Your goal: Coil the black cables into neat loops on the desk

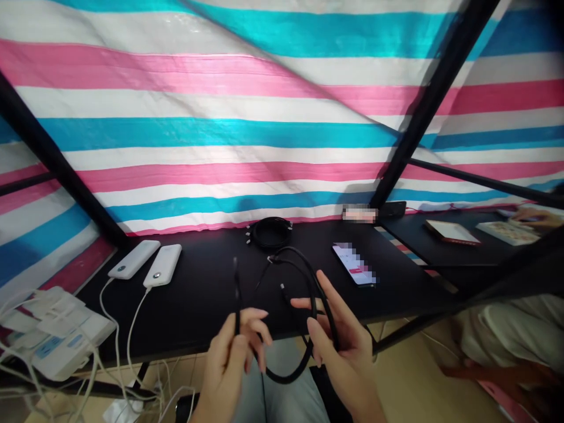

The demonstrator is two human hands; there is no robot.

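A black cable (288, 379) hangs in loose loops between my hands, above the front edge of a black table (198, 317). My left hand (231, 358) pinches one length of it, whose end sticks straight up past the thumb. The loops lie against my right hand (346, 346), held between its thumb and raised fingers. One small connector on the cable dangles near the right fingertips. Behind it, a second black cable (269, 244) rests coiled on the table, with light connector tips at its sides. To the right lies a phone (353, 264), its screen lit.
Two white power banks (134, 259) with white cords lie at the left. A white power strip (73, 346) in tangled cords sits at the left edge. Black frame posts (427, 100) slant up before a striped sheet (229, 135). At right, another person's hand (531, 216) rests near a book.
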